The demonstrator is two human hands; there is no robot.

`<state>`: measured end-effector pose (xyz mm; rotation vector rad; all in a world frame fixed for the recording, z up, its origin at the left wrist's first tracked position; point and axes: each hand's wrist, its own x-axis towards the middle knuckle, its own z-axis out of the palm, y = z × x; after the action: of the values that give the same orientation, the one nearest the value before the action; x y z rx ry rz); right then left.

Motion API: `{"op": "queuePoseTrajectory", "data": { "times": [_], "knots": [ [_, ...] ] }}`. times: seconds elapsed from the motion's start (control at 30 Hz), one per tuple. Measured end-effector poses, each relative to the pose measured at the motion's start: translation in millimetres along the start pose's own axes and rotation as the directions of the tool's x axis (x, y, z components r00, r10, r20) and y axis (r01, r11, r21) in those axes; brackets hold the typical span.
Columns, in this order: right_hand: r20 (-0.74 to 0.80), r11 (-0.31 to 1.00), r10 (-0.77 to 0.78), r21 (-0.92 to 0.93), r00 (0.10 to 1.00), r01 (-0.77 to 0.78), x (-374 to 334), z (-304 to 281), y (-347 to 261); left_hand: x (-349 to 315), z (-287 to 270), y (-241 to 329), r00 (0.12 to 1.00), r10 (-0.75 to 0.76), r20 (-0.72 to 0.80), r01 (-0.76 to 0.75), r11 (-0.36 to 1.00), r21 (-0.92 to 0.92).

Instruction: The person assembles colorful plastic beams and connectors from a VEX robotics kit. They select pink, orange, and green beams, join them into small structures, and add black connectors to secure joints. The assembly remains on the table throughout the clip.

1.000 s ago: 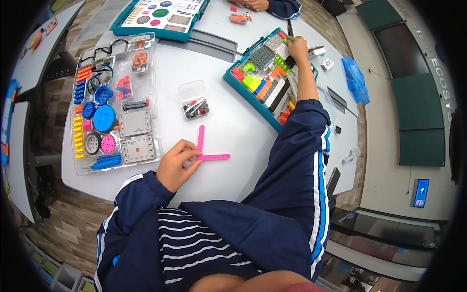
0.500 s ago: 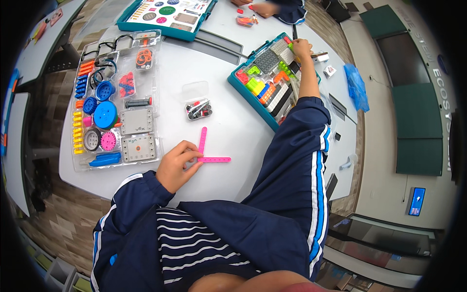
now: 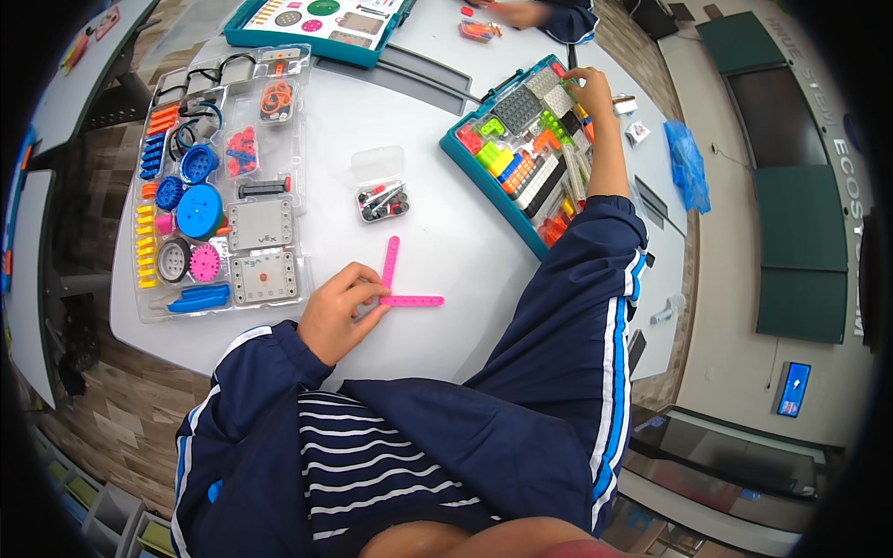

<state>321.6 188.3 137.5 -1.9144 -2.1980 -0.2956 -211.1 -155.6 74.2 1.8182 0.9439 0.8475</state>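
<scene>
My left hand point(image 3: 342, 314) pinches the corner where two pink perforated beams point(image 3: 416, 301) meet in an L shape above the white table point(image 3: 446, 349). One beam points away from me, the other to the right. At the far right, my right hand point(image 3: 592, 93) reaches over the far end of a teal case point(image 3: 493, 191) packed with coloured building pieces. Its fingers are bent together at a green spot among the pieces; what they grip is too small to make out.
On the left lies a clear tray point(image 3: 299, 177) of wheels, gears, cables and grey modules. A small clear box point(image 3: 381, 201) of dark parts stands open mid-table. Beyond are another teal case point(image 3: 367, 56), a box of orange pieces point(image 3: 477, 33) and another person's hand point(image 3: 519, 14).
My right hand has shifted slightly right and nearer within the case, its fingers now turned left. My left hand keeps its pinch on the pink beams. The other person's hands have moved.
</scene>
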Motion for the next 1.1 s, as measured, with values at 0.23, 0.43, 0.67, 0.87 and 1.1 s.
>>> {"op": "queuePoseTrajectory", "data": {
  "times": [0.23, 0.43, 0.67, 0.87, 1.1],
  "knots": [
    [0.098, 0.998, -0.042, 0.044, 0.994, 0.038, 5.2, 1.6, 3.1, -0.4, -1.2, 0.1, 1.0, 0.008, 0.0, -0.008, 1.0, 0.006],
    [0.14, 0.999, -0.039, 0.012, 0.989, 0.038, 7.8, 1.4, 6.6, 0.0, -1.4, 0.8, 1.0, 0.009, 0.006, -0.01, 1.0, 0.019],
    [0.194, 0.995, -0.088, -0.024, 0.977, 0.095, 13.8, 5.7, 16.8, 0.3, -1.7, 2.4, 1.0, -0.006, 0.006, 0.006, 1.0, -0.001],
    [0.11, 0.998, -0.057, 0.027, 0.992, 0.054, 9.6, 9.4, 19.4, -1.3, -1.1, -2.4, 1.0, 0.019, 0.012, -0.019, 1.0, 0.015],
    [-0.087, 0.956, 0.074, 0.291, 0.993, -0.045, -7.9, -4.4, 23.5, -0.3, -0.4, -3.4, 1.0, 0.028, 0.011, -0.029, 1.0, 0.014]
  ]
}}
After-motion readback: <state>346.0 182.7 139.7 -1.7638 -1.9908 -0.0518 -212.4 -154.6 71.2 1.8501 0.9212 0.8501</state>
